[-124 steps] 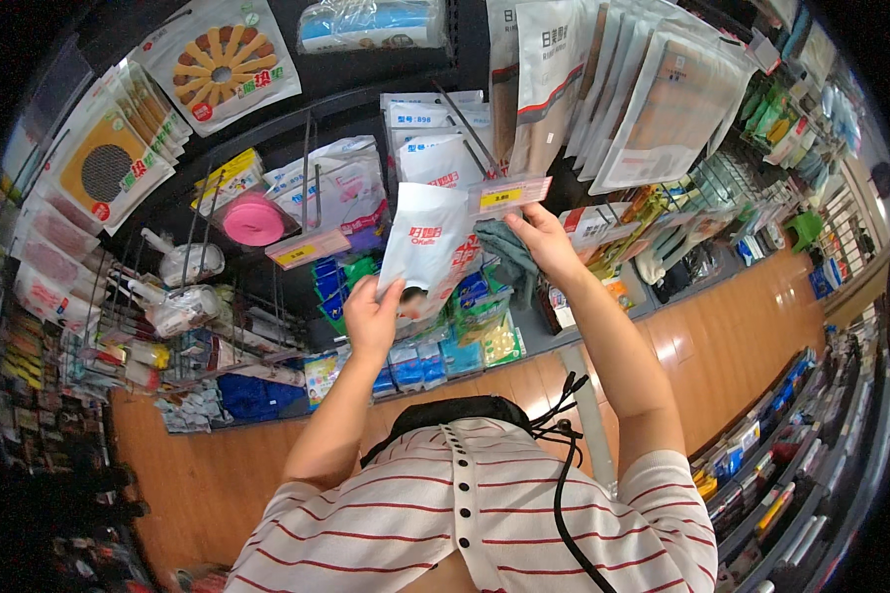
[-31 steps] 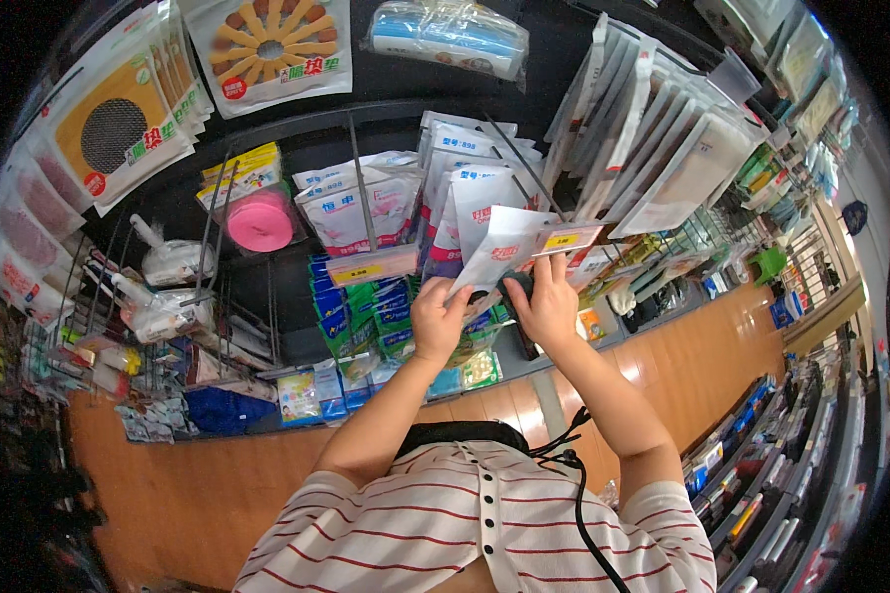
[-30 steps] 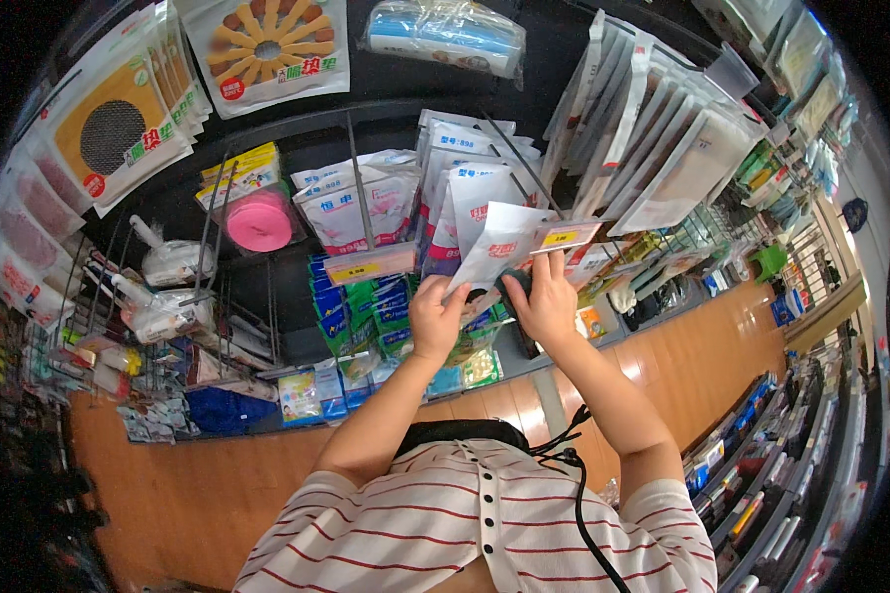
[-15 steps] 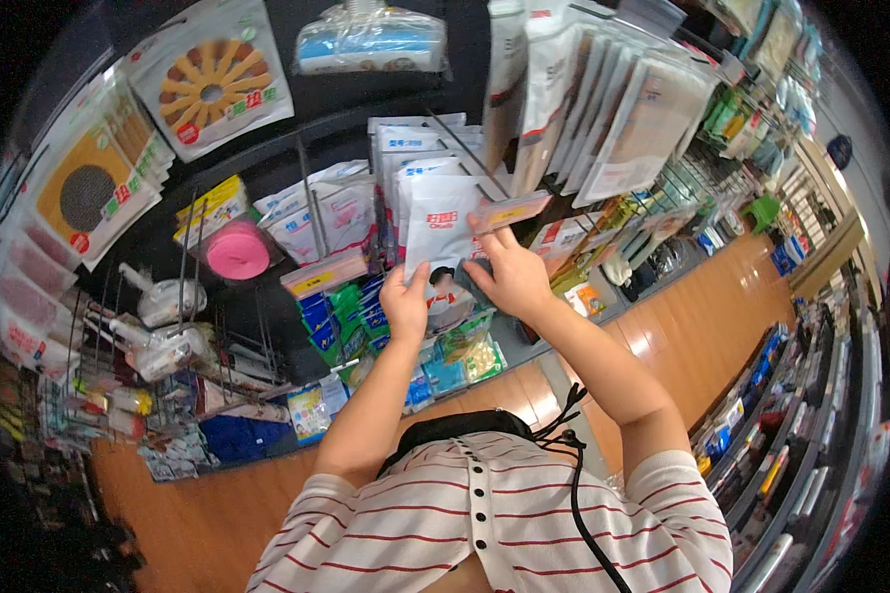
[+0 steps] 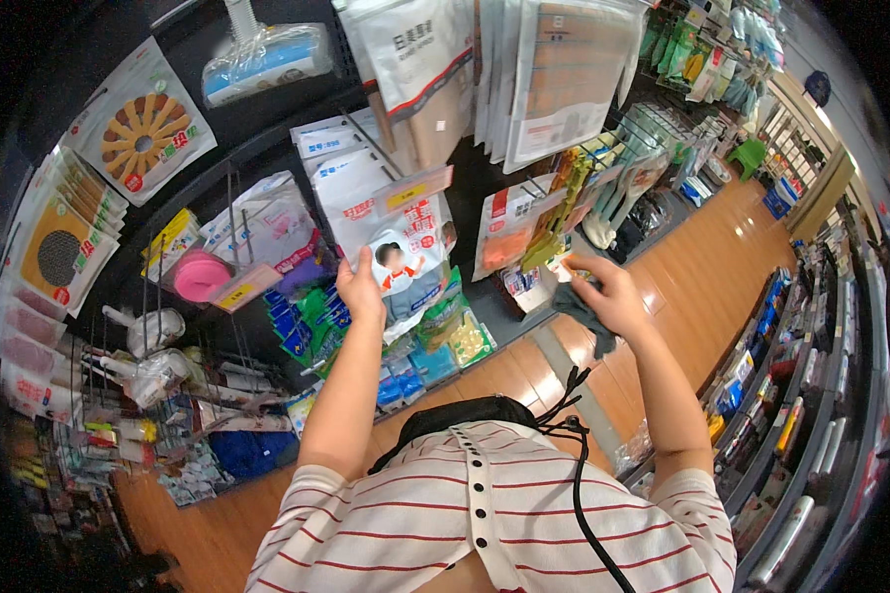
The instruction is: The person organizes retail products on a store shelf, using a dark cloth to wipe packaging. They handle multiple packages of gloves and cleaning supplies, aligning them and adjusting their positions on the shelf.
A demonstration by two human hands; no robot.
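Note:
My left hand [image 5: 363,294] is closed on the left edge of a white plastic packet [image 5: 408,282] with red print and a cartoon figure. Its thumb lies at the front edge, while the fingers behind are partly hidden. The packet hangs on a rack hook under a yellow price tag [image 5: 417,192], with similar white packets [image 5: 334,148] behind it. Off to the right, clear of the packet, my right hand [image 5: 613,299] pinches a dark grey-green cloth [image 5: 585,314] that dangles below the fingers.
Pink and purple packs [image 5: 285,229] hang left of the packet. Large brown-fronted bags [image 5: 564,84] hang above. A packet with orange contents [image 5: 509,237] hangs near my right hand. Green and blue packs [image 5: 311,326] sit lower. Another stocked shelf [image 5: 791,425] lines the right side beyond the wooden floor [image 5: 663,306].
My right hand has moved off the packet to the right, with the dark cloth now plainly showing. My left hand stays at the packet's edge. The whole view has shifted and the rack appears further left.

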